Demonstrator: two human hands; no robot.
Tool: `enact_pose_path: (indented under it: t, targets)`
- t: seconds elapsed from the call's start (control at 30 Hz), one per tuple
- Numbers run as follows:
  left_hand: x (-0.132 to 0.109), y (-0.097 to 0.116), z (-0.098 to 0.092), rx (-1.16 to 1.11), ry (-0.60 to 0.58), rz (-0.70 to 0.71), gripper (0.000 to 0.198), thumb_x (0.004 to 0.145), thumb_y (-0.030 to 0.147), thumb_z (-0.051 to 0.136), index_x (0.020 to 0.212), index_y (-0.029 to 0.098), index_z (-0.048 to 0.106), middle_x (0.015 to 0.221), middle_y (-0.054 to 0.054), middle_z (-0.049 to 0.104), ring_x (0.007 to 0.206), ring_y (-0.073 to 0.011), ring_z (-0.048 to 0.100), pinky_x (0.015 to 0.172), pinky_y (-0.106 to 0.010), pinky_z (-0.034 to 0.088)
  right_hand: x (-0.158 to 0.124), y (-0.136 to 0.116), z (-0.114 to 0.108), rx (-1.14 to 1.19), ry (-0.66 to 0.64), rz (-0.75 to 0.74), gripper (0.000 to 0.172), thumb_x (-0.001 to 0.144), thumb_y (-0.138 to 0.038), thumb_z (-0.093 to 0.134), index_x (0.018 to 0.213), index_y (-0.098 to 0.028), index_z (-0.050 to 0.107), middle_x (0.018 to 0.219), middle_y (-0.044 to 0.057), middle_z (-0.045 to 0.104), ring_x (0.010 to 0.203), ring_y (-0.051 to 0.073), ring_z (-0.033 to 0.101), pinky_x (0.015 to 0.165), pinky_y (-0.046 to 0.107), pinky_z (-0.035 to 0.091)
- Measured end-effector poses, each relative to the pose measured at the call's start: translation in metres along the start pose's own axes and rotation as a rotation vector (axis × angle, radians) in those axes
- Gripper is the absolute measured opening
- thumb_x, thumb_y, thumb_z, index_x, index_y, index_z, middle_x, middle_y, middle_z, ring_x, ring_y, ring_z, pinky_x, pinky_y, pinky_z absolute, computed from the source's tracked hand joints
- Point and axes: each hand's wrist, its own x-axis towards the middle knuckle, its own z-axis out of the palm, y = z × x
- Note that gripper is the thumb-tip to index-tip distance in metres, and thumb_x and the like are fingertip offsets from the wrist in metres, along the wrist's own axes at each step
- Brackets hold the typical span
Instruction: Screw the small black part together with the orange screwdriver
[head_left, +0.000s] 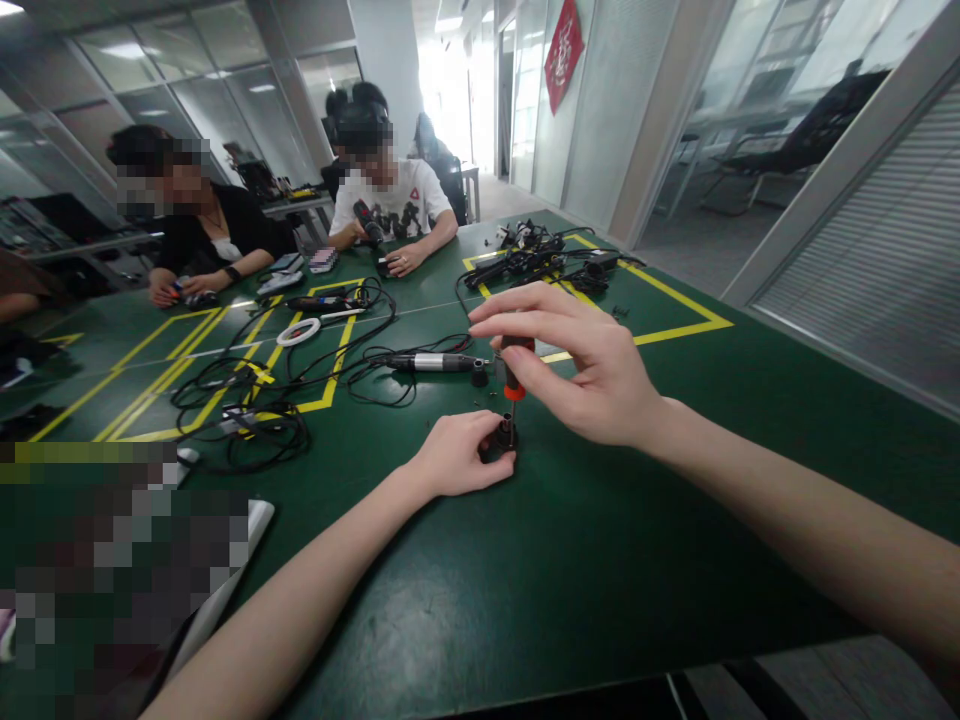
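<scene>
My right hand (585,365) grips a small screwdriver (514,385) with a black and orange handle, its thin shaft pointing straight down. The tip of the shaft meets a small round black part (507,436) on the green table (600,560). My left hand (466,452) pinches that part between thumb and fingers and steadies it against the tabletop. Its underside and the exact spot under the tip are hidden. Just beyond lies a pen-shaped electric screwdriver (435,362), black and silver, with a small black cap-like piece (479,374) near its end.
Coiled black cables (255,430) spread at left, near a white ring (298,332). A heap of black cabled devices (525,262) sits inside yellow tape at the back right. Two people work across the table; one holds a power driver (367,222). A white-edged object (259,520) lies front left.
</scene>
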Motion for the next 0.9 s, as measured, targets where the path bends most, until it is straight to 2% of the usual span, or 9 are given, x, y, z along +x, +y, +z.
enact_pose_path:
  t: [0.17, 0.3, 0.5, 0.67, 0.8, 0.9]
  targets:
    - [0.0002, -0.0013, 0.0005, -0.014, -0.002, -0.001, 0.022, 0.082, 0.028, 0.070, 0.071, 0.021, 0.053, 0.068, 0.003, 0.057, 0.057, -0.0124, 0.049, 0.057, -0.025, 0.033, -0.0011, 0.0010, 0.0001, 0.076, 0.009, 0.007, 0.023, 0.096, -0.008, 0.054, 0.100, -0.017, 0.074, 0.091, 0.005, 0.078, 0.084, 0.017, 0.071, 0.076, 0.032, 0.057]
    - [0.0005, -0.0009, 0.0003, -0.016, -0.007, -0.009, 0.021, 0.082, 0.029, 0.070, 0.071, 0.021, 0.054, 0.068, 0.003, 0.057, 0.057, -0.0124, 0.048, 0.057, -0.025, 0.032, -0.0018, 0.0011, 0.0010, 0.117, 0.003, 0.012, 0.023, 0.096, -0.008, 0.052, 0.096, -0.017, 0.073, 0.095, 0.007, 0.079, 0.089, 0.018, 0.074, 0.079, 0.033, 0.058]
    - [0.0006, -0.0008, -0.0007, -0.017, -0.017, -0.011, 0.020, 0.083, 0.029, 0.070, 0.072, 0.021, 0.055, 0.068, 0.002, 0.059, 0.058, -0.0128, 0.050, 0.058, -0.026, 0.034, 0.0018, -0.0008, 0.0010, 0.055, 0.032, -0.024, 0.008, 0.096, -0.015, 0.070, 0.093, -0.020, 0.075, 0.092, 0.004, 0.083, 0.087, 0.019, 0.074, 0.081, 0.035, 0.058]
    - [0.0000, -0.0010, -0.0011, -0.020, -0.022, -0.012, 0.019, 0.083, 0.029, 0.070, 0.073, 0.020, 0.056, 0.070, 0.002, 0.059, 0.059, -0.0129, 0.051, 0.059, -0.026, 0.036, 0.0012, -0.0028, -0.0005, -0.002, 0.011, 0.041, 0.017, 0.098, -0.012, 0.063, 0.106, -0.019, 0.077, 0.101, 0.006, 0.083, 0.088, 0.017, 0.073, 0.082, 0.034, 0.058]
    - [0.0002, 0.0002, -0.0014, -0.014, -0.023, -0.015, 0.019, 0.083, 0.030, 0.069, 0.072, 0.021, 0.056, 0.069, 0.003, 0.058, 0.059, -0.0130, 0.051, 0.059, -0.026, 0.036, -0.0026, -0.0028, -0.0006, 0.095, -0.015, 0.061, 0.020, 0.099, -0.011, 0.057, 0.104, -0.018, 0.075, 0.114, 0.010, 0.083, 0.096, 0.019, 0.077, 0.084, 0.034, 0.061]
    - [0.0001, 0.0008, -0.0018, -0.010, -0.020, -0.016, 0.020, 0.083, 0.030, 0.070, 0.072, 0.021, 0.057, 0.068, 0.003, 0.058, 0.058, -0.0131, 0.051, 0.058, -0.026, 0.035, -0.0056, -0.0022, -0.0008, 0.230, -0.060, 0.112, 0.023, 0.100, -0.014, 0.048, 0.105, -0.016, 0.071, 0.121, 0.013, 0.080, 0.078, 0.014, 0.073, 0.072, 0.030, 0.060]
